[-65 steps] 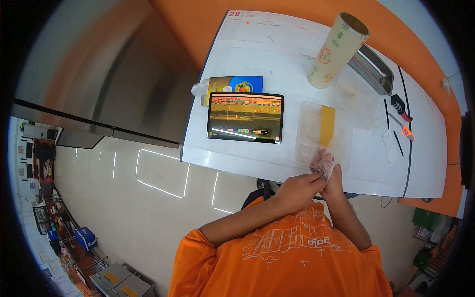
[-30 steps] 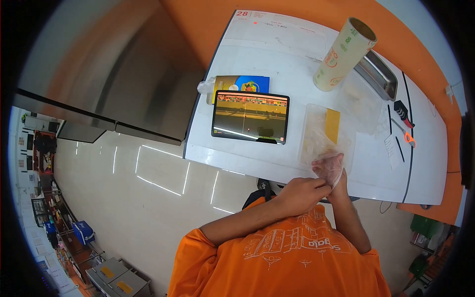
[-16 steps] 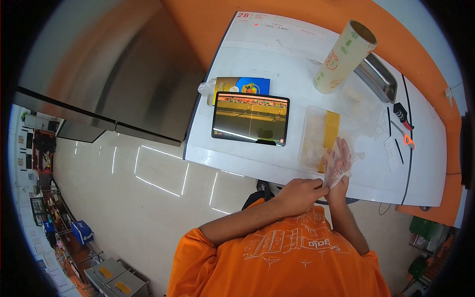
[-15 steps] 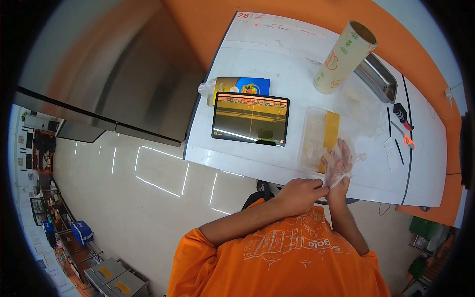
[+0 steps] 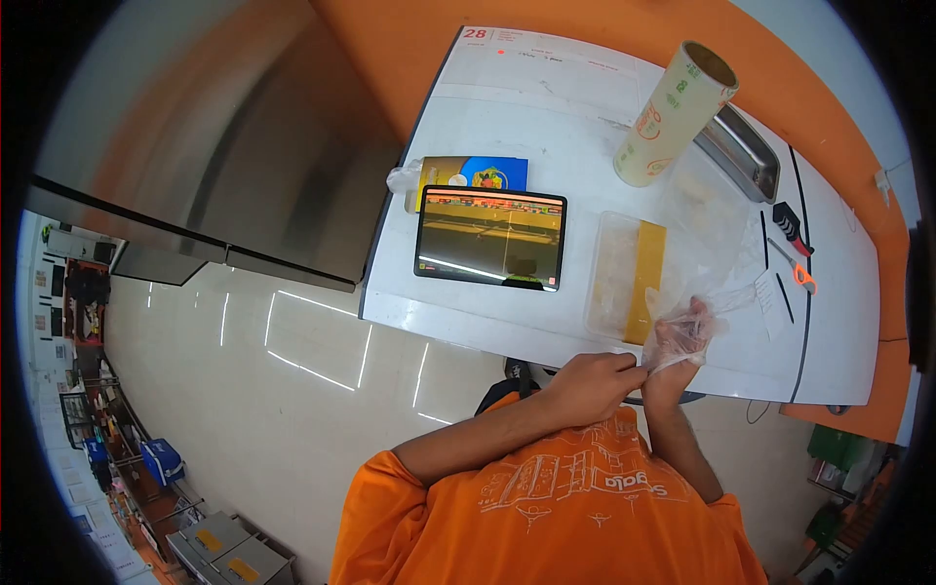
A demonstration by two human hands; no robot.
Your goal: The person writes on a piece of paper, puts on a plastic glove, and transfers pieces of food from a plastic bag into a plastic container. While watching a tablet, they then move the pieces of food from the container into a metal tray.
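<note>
- Hands at near edge of white table (image 5: 546, 127): left hand (image 5: 593, 375) closed, pinching the cuff of a clear plastic glove (image 5: 694, 317).
- Right hand (image 5: 680, 336) sits inside that glove, fingers half-curled, holding nothing else.
- Clear tray (image 5: 624, 273) with yellow strip lies just beyond the hands.
- Tablet (image 5: 490, 237), screen lit, left of tray; yellow-blue packet (image 5: 478, 172) behind it.
- Film roll (image 5: 671, 102) upright near far edge; print too small to read.
- Red "28" (image 5: 474, 32) at far left corner.
</note>
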